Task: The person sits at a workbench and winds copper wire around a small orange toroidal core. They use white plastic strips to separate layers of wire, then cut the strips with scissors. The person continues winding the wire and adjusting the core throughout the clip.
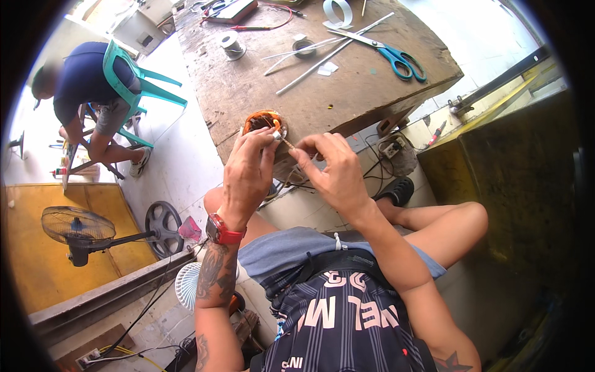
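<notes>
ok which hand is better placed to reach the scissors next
Probably the right hand: it is nearer the teal-handled scissors, though it seems to pinch a thin strand. The left hand is farther away, at the orange-rimmed round part.

Workshop | worn wooden bench (334,99) | wire spool (231,45) | scissors (396,60) | red test lead (251,27)

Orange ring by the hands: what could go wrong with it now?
The ring might get knocked down, because it is right by the edge of the table. The thin strand pinched in the right hand could perhaps bend or snap if pulled too hard.
</notes>
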`<state>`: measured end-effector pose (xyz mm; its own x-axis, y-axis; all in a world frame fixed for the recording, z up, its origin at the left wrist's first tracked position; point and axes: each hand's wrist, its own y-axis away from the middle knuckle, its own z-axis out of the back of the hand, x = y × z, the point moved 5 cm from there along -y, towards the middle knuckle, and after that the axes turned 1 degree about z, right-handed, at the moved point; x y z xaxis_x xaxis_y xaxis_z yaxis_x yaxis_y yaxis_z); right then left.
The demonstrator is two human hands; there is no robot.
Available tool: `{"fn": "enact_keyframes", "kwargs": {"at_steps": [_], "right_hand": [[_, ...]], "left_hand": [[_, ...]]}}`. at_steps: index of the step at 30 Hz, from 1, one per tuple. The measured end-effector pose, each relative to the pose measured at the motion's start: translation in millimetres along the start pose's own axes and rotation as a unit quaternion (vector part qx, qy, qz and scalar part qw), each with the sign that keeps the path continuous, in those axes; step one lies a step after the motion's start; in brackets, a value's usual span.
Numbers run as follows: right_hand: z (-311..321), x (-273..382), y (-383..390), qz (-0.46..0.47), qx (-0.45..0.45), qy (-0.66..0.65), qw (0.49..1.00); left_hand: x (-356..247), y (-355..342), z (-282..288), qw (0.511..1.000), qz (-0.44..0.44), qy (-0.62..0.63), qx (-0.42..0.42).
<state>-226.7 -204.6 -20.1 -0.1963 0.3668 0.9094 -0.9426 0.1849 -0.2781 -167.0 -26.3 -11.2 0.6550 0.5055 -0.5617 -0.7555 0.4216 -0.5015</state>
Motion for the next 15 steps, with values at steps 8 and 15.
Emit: {"fn": "enact_keyframes", "kwargs": {"at_steps": [8,15], "right_hand": [[-17.5,26.9,-48.1,0.135,0.054,0.008,0.989],[64.5,27.4,59.7,0.014,0.091,0.116,0.989]], "left_hand": [[0.3,4.5,-1.0,0.998,0.024,0.044,-0.046],[-4.9,1.7,-4.8,0.998,-0.036,-0.019,-0.039]]}}
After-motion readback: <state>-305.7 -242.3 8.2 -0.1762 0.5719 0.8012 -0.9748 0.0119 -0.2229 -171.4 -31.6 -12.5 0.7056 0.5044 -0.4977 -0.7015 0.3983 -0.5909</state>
